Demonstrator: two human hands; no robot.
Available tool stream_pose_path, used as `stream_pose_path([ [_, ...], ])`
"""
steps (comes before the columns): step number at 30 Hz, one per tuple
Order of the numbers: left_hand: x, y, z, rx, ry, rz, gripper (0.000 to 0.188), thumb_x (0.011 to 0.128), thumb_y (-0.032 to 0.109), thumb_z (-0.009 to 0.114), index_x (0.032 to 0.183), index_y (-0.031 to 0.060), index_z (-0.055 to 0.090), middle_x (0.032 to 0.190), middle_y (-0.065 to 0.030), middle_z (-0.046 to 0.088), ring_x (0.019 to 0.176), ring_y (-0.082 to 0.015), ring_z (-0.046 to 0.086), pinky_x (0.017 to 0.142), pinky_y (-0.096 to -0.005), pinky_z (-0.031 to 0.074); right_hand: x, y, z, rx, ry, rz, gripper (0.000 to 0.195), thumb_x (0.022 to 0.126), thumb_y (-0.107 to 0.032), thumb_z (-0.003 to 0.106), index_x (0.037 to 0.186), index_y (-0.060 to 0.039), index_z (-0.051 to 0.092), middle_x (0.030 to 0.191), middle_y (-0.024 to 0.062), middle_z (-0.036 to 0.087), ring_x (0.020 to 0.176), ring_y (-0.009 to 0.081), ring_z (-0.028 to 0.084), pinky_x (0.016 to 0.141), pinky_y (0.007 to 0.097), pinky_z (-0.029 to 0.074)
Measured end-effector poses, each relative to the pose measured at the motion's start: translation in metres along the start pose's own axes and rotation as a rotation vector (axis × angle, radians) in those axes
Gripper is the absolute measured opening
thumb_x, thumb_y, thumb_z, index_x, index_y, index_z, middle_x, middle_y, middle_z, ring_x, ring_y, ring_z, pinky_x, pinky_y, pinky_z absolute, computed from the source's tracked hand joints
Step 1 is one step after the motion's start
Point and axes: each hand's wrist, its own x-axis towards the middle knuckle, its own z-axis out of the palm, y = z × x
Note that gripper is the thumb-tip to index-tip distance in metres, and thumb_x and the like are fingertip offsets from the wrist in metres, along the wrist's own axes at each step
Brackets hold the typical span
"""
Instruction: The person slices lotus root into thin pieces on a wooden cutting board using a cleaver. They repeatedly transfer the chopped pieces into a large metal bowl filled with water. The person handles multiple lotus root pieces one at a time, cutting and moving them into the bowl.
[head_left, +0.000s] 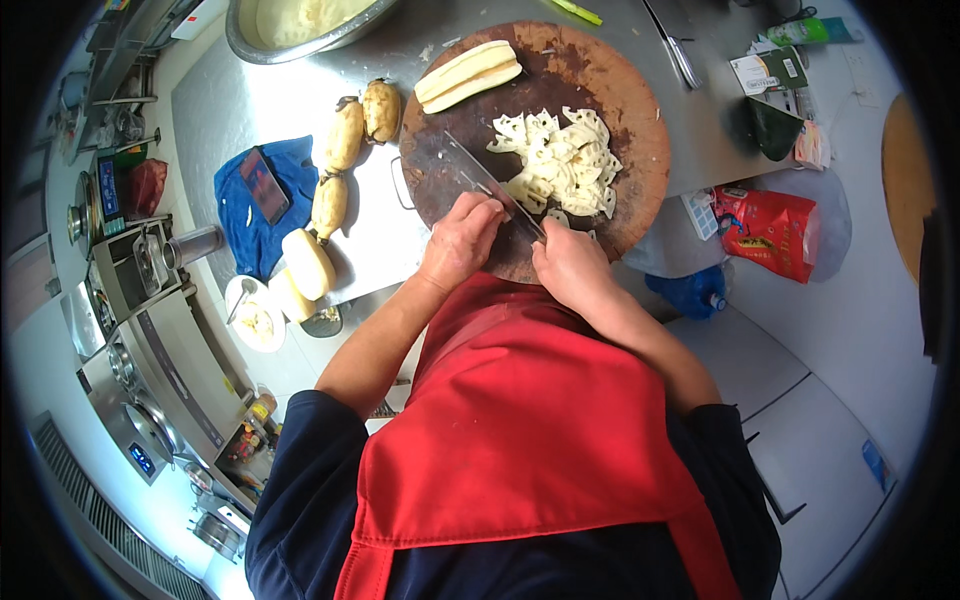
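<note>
A round wooden chopping block (637, 142) lies before me. My right hand (574, 259) is closed on the handle of a cleaver (487, 176), whose blade points away to the upper left over the block. My left hand (463, 236) is beside the blade with its fingers bunched; whether a piece of food is under them is hidden. A heap of thin lotus root slices (566, 161) lies right of the blade. Near the block's far edge rests a peeled, lengthwise-cut lotus root (469, 75).
Left of the block, unpeeled lotus root sections (345, 135) and a peeled section (308, 262) lie on the steel table (202, 105). A phone (264, 185) rests on a blue cloth (229, 180). A metal basin (247, 45) stands at the far left, a knife (684, 64) at the far right.
</note>
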Motion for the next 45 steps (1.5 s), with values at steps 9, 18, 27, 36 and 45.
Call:
stream_pose_path([
  [9,-0.002,-0.002,0.0,0.011,0.013,0.024,0.018,0.094,-0.002,0.075,0.11,0.0021,0.07,0.11,-0.0147,0.07,0.1,-0.0366,0.071,0.084,-0.0414,0.06,-0.027,-0.008,-0.028,0.061,0.003,0.032,0.02,0.1,-0.02,0.064,0.105,-0.0004,0.062,0.089,0.0303,0.073,0.09,0.054,0.071,0.083,0.0631,0.056],
  [18,0.0,-0.004,-0.002,0.016,-0.022,0.044,0.018,0.093,-0.001,0.075,0.11,0.002,0.07,0.109,-0.0147,0.069,0.099,-0.0365,0.071,0.084,-0.0421,0.059,0.007,0.004,0.012,0.106,0.026,-0.043,0.023,0.1,-0.022,0.065,0.104,0.0003,0.062,0.09,0.0296,0.074,0.091,0.0529,0.071,0.083,0.0625,0.056],
  [27,0.004,0.001,0.008,0.138,-0.027,0.078,0.022,0.089,-0.005,0.073,0.109,0.004,0.071,0.111,-0.0138,0.07,0.101,-0.038,0.07,0.085,-0.042,0.06,-0.024,-0.009,-0.043,0.13,0.104,-0.021,0.02,0.098,-0.02,0.068,0.105,-0.0023,0.061,0.093,0.0261,0.073,0.089,0.0502,0.071,0.078,0.0612,0.055],
  [36,0.025,0.096,-0.06,0.02,-0.275,0.371,0.038,0.088,0.002,0.071,0.125,-0.0017,0.069,0.134,-0.0201,0.069,0.12,-0.0402,0.068,0.101,-0.0464,0.057,-0.062,0.022,-0.061,-0.09,0.381,-0.305,0.032,0.091,-0.007,0.071,0.123,-0.0089,0.068,0.098,0.0137,0.073,0.093,0.0362,0.072,0.081,0.0503,0.059],
  [45,0.086,0.07,-0.027,-0.032,-0.793,-0.026,0.072,0.114,0.054,0.042,0.162,0.0014,0.046,0.171,-0.0248,0.04,0.164,-0.0392,0.03,0.135,-0.0489,0.021,-0.09,0.065,-0.087,-0.203,0.332,-0.45,0.029,0.087,-0.009,0.073,0.116,-0.0129,0.076,0.099,0.0044,0.074,0.095,0.0267,0.072,0.082,0.0426,0.057],
])
